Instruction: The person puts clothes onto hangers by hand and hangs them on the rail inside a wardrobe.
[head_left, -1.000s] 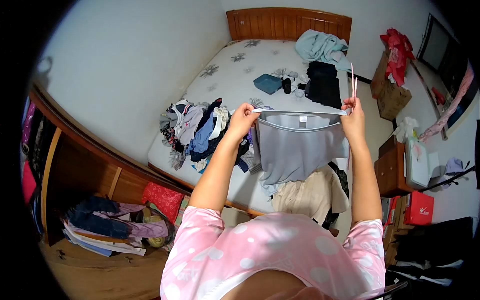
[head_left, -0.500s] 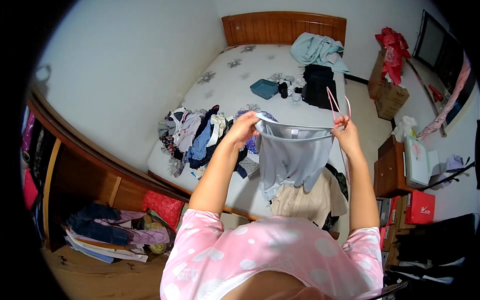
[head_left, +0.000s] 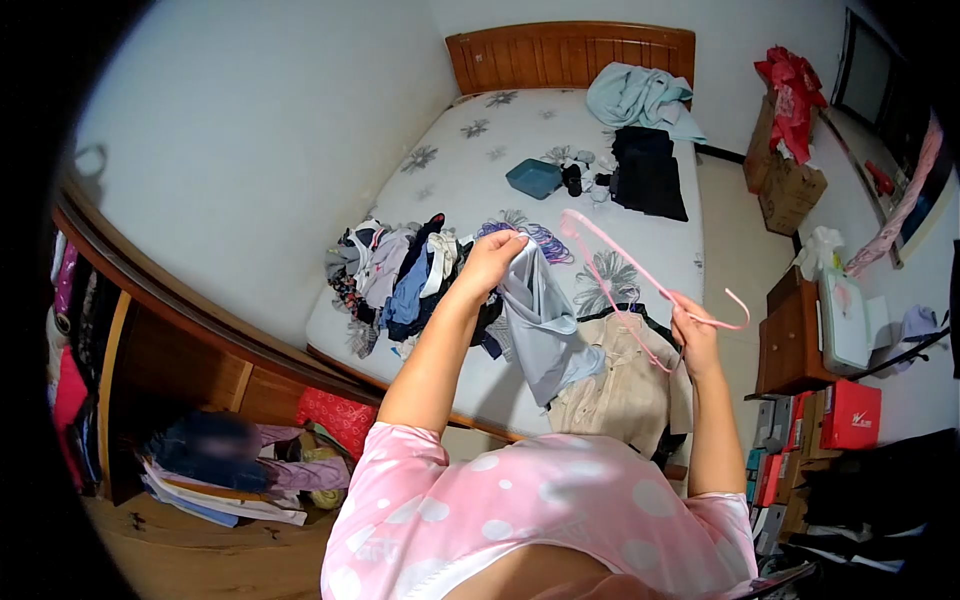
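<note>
A light grey garment (head_left: pixel 540 325) hangs from my left hand (head_left: pixel 497 258), whose fingers are closed on its top edge; its kind is not plain from the folds. My right hand (head_left: pixel 693 330) is closed around a pink clothes hanger (head_left: pixel 625 252) near its hook, which points right. The hanger is tilted and apart from the garment. Below both hands a beige shirt (head_left: pixel 610 385) lies at the near edge of the bed, over something dark. A bundle of purple and blue hangers (head_left: pixel 545 243) lies just beyond my left hand.
On the bed (head_left: pixel 450 180) sit a heap of clothes (head_left: pixel 385 285), a teal bin (head_left: pixel 535 178), rolled socks (head_left: pixel 590 180), folded black clothes (head_left: pixel 648 175) and a pale green blanket (head_left: pixel 640 98). An open wardrobe (head_left: pixel 190 350) stands left; a small cabinet (head_left: pixel 790 335) and shoe boxes are right.
My right hand has let go of the garment's waistband and moved slightly down, swinging the pink hanger across to the left. The garment now droops from my left hand alone.
</note>
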